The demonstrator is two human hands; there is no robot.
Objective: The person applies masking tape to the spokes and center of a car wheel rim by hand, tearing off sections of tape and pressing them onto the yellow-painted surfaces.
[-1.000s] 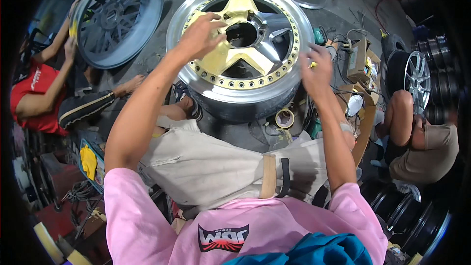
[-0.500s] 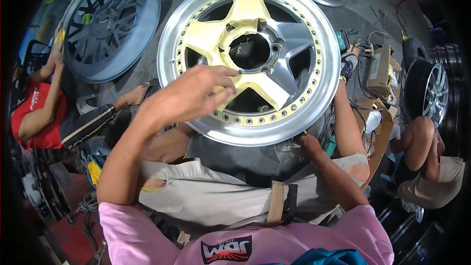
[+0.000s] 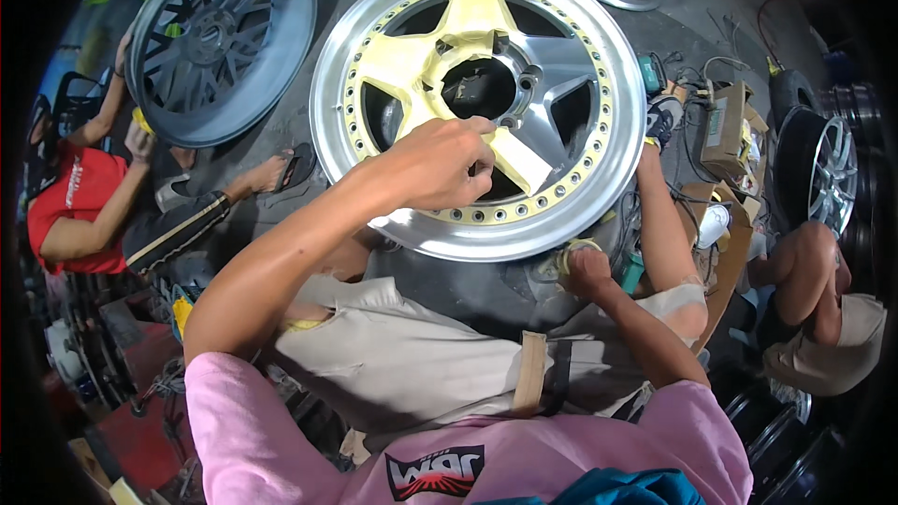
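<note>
A large car wheel rim (image 3: 617, 122) with a polished silver lip lies in front of me, its face up. Pale yellow masking tape (image 3: 402, 65) covers several of its spokes and the ring of bolt holes; the right-hand spokes show bare metal. Over the lower left of the rim, my left hand (image 3: 444, 164) has its fingers curled in, the forefinger at the taped spoke below the hub hole. Whatever those fingers pinch is hidden. Below the rim's lower right edge, my right hand (image 3: 591, 273) is closed on a roll of masking tape (image 3: 571, 254).
To the left, a person in a red shirt (image 3: 79, 196) holds a dark grey multi-spoke rim (image 3: 210, 37) tilted up. A cardboard box (image 3: 728, 136) and a green power tool (image 3: 650, 73) lie to the right. Another person crouches by a wheel (image 3: 828, 173) at far right.
My left hand has moved right, toward the hub, and its fingers have curled in. My right hand has come forward, and the tape roll now shows. The left person's rim has shifted slightly.
</note>
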